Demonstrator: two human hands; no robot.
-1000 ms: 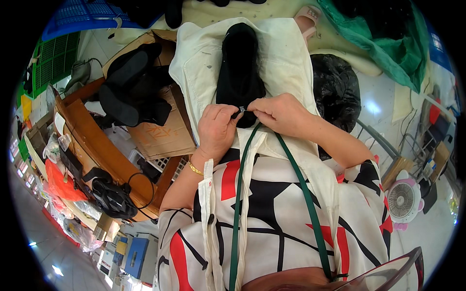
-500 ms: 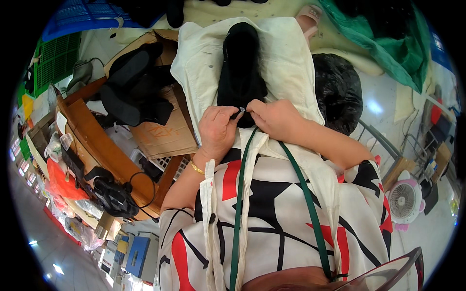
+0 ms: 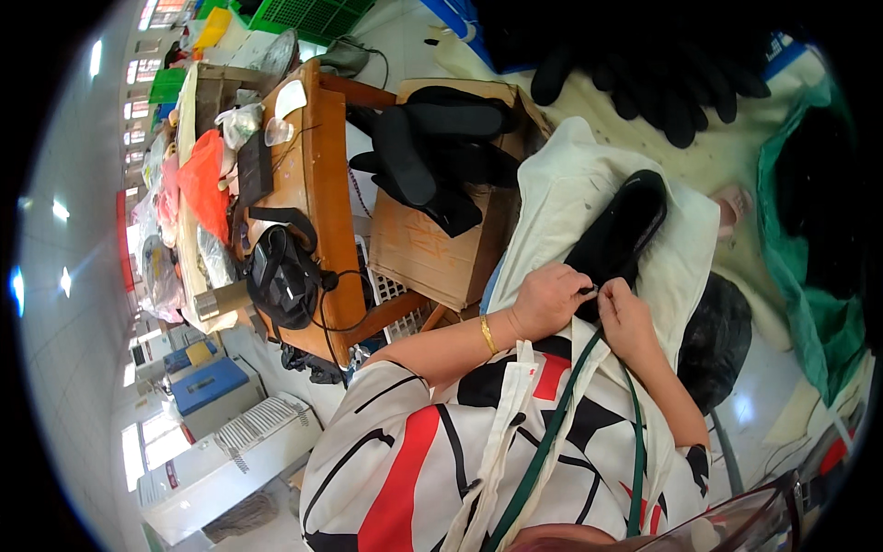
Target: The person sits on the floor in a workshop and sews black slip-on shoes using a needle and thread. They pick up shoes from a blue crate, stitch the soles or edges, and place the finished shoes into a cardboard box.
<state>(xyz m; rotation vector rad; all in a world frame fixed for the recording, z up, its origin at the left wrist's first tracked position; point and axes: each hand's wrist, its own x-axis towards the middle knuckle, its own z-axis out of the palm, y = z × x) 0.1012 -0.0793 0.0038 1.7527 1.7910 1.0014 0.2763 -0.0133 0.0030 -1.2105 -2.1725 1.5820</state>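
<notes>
A black shoe (image 3: 618,225) lies on a white cloth (image 3: 543,216) over my lap, its rounded far end pointing up and to the right. My left hand (image 3: 555,300) is closed at the shoe's near end, thumb and fingertips pinched together. Just to its right, my right hand (image 3: 627,324) is closed too, its fingertips pinching the same near edge. The two pinches sit close together with a small gap between them. Whatever small piece lies under the fingertips is too hidden to make out. A gold bracelet (image 3: 487,335) circles my left wrist.
Several black shoes (image 3: 414,152) are piled on a cardboard box (image 3: 428,241) at the left. A wooden table (image 3: 333,221) with a black bag (image 3: 279,276) stands farther left. More black shoes (image 3: 676,87) lie ahead. A black plastic bag (image 3: 717,340) and green sheeting (image 3: 791,276) are at the right.
The whole view has swung, so the shoe and hands now appear farther right and lower, with more of the left side showing. Both hands keep their pinch at the shoe's near end.
</notes>
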